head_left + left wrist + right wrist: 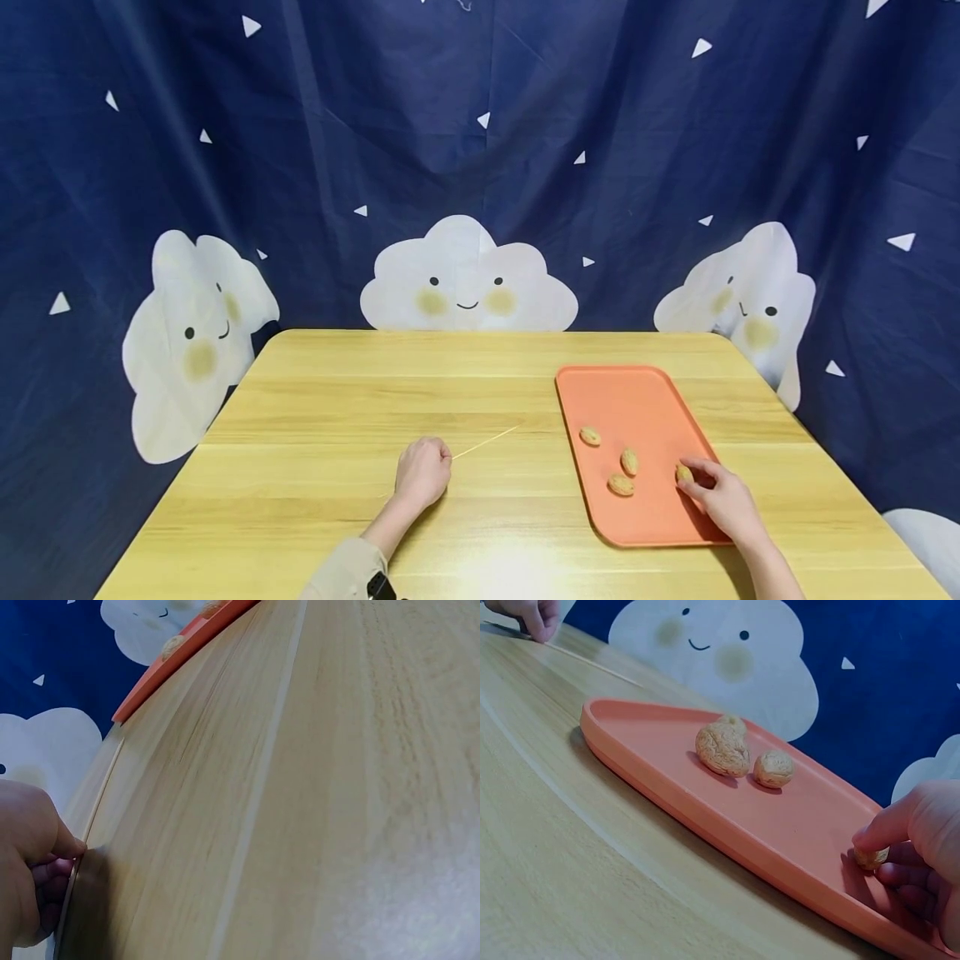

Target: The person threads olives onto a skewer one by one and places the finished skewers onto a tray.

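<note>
In my left hand I pinch a thin pale wooden skewer; its far end points toward the tray, low over the table. My right hand is over the right side of an orange tray. Thumb and fingers there pinch a tan, wrinkled oval piece, close to the tray floor. Three similar pieces lie on the tray: one oval piece near the left rim, another toward the middle, and a third just below it.
The tray stands on the right part of a light wooden table and has a low raised rim. Behind the table hangs a dark blue curtain with white clouds and triangles. A dark band circles the left wrist.
</note>
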`<move>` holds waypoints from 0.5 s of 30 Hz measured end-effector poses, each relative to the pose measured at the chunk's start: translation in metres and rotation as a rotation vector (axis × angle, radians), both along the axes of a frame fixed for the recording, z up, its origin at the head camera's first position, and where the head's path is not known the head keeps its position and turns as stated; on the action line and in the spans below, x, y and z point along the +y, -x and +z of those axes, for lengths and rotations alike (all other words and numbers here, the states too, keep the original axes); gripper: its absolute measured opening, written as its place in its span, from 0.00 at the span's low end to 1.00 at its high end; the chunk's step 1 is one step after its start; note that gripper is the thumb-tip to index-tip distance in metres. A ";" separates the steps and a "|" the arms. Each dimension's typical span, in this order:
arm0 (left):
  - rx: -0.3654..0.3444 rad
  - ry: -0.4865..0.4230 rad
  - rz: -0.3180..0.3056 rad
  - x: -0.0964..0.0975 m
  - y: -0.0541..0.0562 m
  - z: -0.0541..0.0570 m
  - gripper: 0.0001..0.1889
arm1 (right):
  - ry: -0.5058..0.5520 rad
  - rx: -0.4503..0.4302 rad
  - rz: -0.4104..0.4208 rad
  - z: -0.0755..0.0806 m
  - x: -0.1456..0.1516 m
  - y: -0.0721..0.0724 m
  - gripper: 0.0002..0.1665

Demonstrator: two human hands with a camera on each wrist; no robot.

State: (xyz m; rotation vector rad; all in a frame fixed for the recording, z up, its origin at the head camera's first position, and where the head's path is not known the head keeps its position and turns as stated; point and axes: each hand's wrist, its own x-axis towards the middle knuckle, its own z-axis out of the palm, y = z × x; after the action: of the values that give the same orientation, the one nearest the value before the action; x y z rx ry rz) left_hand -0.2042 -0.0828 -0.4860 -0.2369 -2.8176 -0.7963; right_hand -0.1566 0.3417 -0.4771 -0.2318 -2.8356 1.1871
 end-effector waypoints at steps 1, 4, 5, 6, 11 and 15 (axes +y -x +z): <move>-0.003 -0.002 -0.004 0.000 0.000 0.000 0.06 | -0.004 0.002 0.001 0.000 0.000 0.000 0.25; -0.004 -0.010 -0.024 0.000 0.000 0.000 0.06 | -0.011 0.004 0.009 0.001 0.000 0.000 0.25; 0.000 -0.014 -0.035 0.000 0.000 0.000 0.05 | -0.012 0.004 0.011 0.002 0.000 0.000 0.25; -0.001 -0.019 -0.043 0.000 -0.001 -0.001 0.05 | -0.010 0.003 0.011 0.002 0.000 0.000 0.25; 0.029 -0.029 -0.086 -0.002 -0.001 -0.003 0.04 | 0.007 0.003 0.012 0.001 0.000 -0.001 0.25; 0.028 -0.042 -0.118 -0.003 0.000 -0.004 0.02 | 0.017 0.009 0.013 0.001 -0.001 -0.001 0.25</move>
State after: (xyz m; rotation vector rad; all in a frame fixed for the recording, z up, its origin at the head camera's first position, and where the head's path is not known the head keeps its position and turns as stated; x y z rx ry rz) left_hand -0.2043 -0.0862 -0.4896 -0.4076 -2.7788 -0.8689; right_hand -0.1552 0.3411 -0.4764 -0.2084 -2.8250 1.2115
